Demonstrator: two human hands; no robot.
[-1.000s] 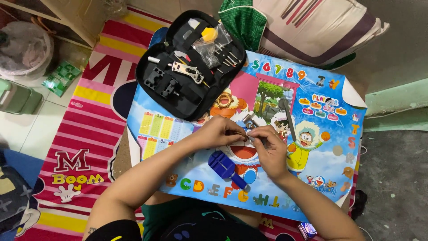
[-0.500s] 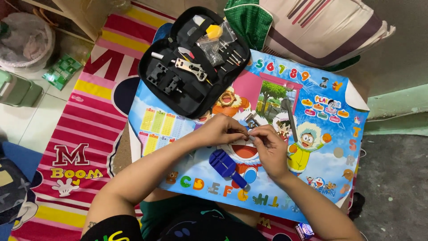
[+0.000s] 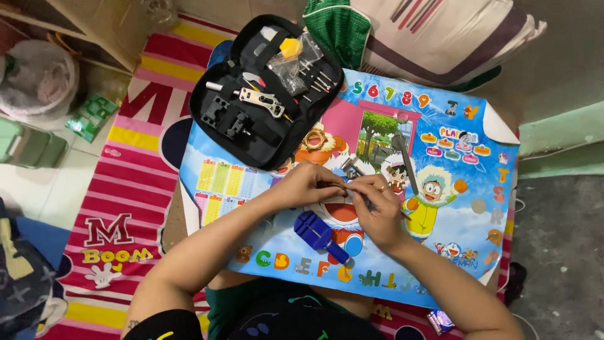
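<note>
Head view looks straight down on a low surface (image 3: 251, 182) covered with a bright cartoon sheet of letters, numbers and drawn figures. Both forearms reach in from the near edge and meet over the middle of the sheet. The left hand (image 3: 309, 182) is curled, its fingertips pinched together on a small part (image 3: 348, 184) that is mostly hidden, so what the part is cannot be told. The right hand (image 3: 377, 211) is curled too, with a ring on one finger, and its fingertips close on the same small part from the right side, touching the fingertips of the left hand. Just near of the hands lies a blue tool (image 3: 319, 235) with a blocky head and a short handle, set at a slant on the sheet and held by neither hand. Just far of the right hand a slim grey tool (image 3: 406, 160) lies on the sheet, pointing far and a little left. At the far left corner of the surface an open black case (image 3: 267, 88) lies spread flat, with metal tools, a yellow piece and a clear bag of small parts tucked into it. Beyond the far edge rests a striped pillow (image 3: 440, 34) beside a green cloth (image 3: 340, 28). Under the surface, on the left, a red and pink striped mat (image 3: 119, 201) covers the floor.
</note>
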